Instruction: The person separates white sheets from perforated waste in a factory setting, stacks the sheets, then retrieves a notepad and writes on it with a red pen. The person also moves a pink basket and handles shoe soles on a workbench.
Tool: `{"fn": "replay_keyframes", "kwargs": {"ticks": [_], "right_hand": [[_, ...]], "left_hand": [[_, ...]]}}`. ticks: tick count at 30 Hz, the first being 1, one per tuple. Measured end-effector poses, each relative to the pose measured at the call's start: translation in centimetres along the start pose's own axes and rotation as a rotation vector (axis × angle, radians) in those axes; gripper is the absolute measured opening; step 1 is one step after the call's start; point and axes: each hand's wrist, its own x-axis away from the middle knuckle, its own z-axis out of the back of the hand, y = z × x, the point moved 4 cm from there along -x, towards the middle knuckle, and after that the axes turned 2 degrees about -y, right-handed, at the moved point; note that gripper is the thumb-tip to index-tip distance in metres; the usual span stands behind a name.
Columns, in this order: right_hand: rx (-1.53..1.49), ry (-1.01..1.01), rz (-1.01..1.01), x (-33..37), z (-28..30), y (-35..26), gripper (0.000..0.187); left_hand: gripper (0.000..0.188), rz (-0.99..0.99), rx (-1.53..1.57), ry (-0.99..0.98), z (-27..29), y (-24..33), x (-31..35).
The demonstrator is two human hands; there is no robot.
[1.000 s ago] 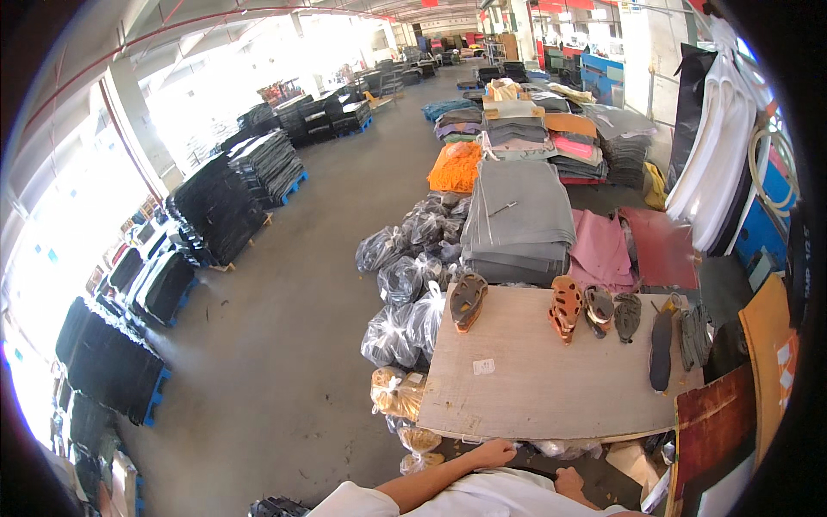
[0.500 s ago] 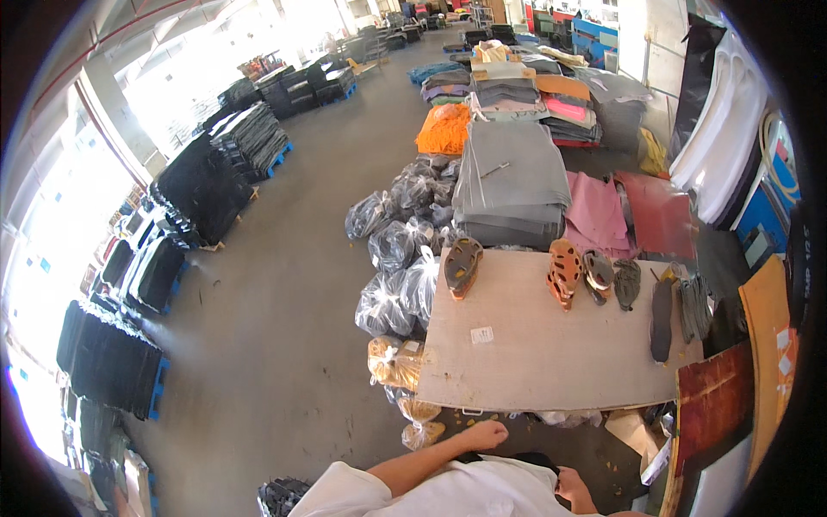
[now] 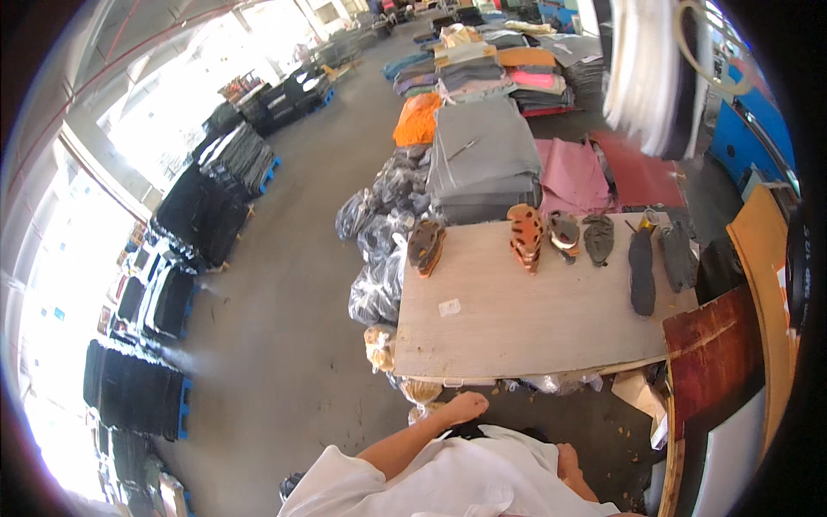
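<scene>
Taking the middle of the counter (image 3: 534, 332) as my clock centre, I see the right hand (image 3: 567, 465) near six, beside the white shirt (image 3: 448, 487), and the left hand (image 3: 468, 405) at seven, near the counter's front edge. At this size I cannot tell how wide or narrow either grip is. On the counter I find a white label (image 3: 450, 308) at nine, a dark sole-shaped piece (image 3: 641, 274) at two, then an orange cut-out stack (image 3: 526, 239) at twelve. Beyond, grey sheets (image 3: 482, 146) rise at eleven.
</scene>
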Motion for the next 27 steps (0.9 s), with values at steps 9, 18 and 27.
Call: {"fn": "replay_keyframes", "kwargs": {"ticks": [9, 18, 27], "right_hand": [[-0.034, -0.128, -0.018, -8.3, 2.6, 1.6, 0.022], [-0.035, -0.201, -0.029, -8.9, 1.5, 8.8, 0.020], [0.043, -0.232, 0.158, -5.1, 1.6, 8.1, 0.029]], "left_hand": [[0.062, -0.847, 0.397, 0.732, 29.5, 33.6, 7.9], [0.080, -1.450, -1.333, 1.222, 22.2, 55.0, 17.4], [0.035, -0.472, -0.454, 0.488, 14.3, 29.5, 1.1]]}}
